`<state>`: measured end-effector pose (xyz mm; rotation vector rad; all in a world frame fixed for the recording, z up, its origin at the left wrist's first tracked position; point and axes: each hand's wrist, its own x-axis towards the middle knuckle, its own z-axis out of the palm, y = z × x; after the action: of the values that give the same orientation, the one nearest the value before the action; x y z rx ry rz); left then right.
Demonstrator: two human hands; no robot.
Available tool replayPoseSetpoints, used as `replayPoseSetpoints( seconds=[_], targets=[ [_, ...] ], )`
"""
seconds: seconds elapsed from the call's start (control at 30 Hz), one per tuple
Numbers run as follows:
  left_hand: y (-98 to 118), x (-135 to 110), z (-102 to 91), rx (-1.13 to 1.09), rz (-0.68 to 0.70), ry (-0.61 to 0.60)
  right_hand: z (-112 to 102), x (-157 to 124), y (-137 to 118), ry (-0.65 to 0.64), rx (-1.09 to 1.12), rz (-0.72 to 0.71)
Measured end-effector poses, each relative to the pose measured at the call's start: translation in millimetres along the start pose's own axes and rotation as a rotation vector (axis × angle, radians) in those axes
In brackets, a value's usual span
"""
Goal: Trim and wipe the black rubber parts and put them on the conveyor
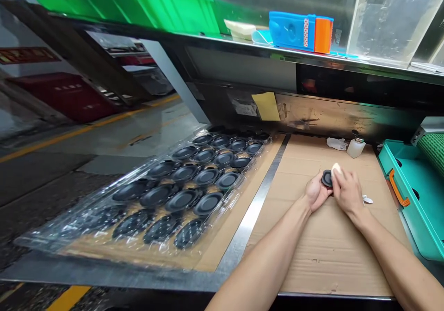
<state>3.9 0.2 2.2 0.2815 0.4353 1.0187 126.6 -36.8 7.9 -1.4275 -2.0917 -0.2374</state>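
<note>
My left hand point(316, 192) is closed around the edge of a small round black part point(326, 178), held above the cardboard sheet point(305, 246). My right hand point(348, 192) pinches a white wad of cloth or sponge point(336, 168) against the right side of that part. Some of the part is hidden behind the right fingers. To the left, a clear plastic tray point(204, 244) holds several rows of similar round black parts point(206, 176). A small white scrap point(367, 200) lies just right of my right wrist.
A dispenser bottle point(356, 146) and a crumpled white wipe point(336, 143) stand at the back. A teal bin point(412, 209) with an orange handle borders the right side. Overhead, a shelf carries a blue and orange box point(300, 31). A metal strip point(256, 204) divides the cardboard.
</note>
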Motion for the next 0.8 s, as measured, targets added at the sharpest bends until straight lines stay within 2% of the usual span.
replayPoseSetpoints(
  seconds=[0.03,0.13,0.23,0.33,0.37,0.43,0.57,0.67,0.8],
  targets=[
    [-0.9,0.4,-0.5,0.0,-0.005,-0.01,-0.2,0.1,-0.7,0.014,-0.013,0.021],
    [-2.8,1.6,-1.5,-0.002,-0.036,-0.011,0.2,0.3,-3.7,-0.034,-0.01,-0.034],
    [-4.2,1.4,0.2,0.016,-0.004,0.017,0.8,-0.5,-5.1,-0.005,-0.01,0.027],
    [-6.0,-0.2,4.4,0.023,-0.021,0.025,0.8,-3.1,-3.5,-0.013,0.007,-0.049],
    [-6.5,-0.4,5.6,0.019,-0.016,0.031,1.0,-3.9,-2.5,0.004,0.011,-0.081],
    [-7.0,0.1,6.7,0.011,0.006,0.047,2.1,-4.8,-0.5,0.074,-0.003,-0.021],
    [-6.5,2.9,3.9,0.003,-0.03,0.02,4.8,-5.7,-1.1,0.039,0.028,-0.083],
    [-6.2,3.9,1.2,0.012,0.008,0.016,6.8,-7.1,-4.0,0.105,0.027,-0.06],
    [-2.0,4.0,-1.6,0.05,-0.02,0.023,7.3,-3.2,4.0,0.036,0.037,-0.089]
  ],
)
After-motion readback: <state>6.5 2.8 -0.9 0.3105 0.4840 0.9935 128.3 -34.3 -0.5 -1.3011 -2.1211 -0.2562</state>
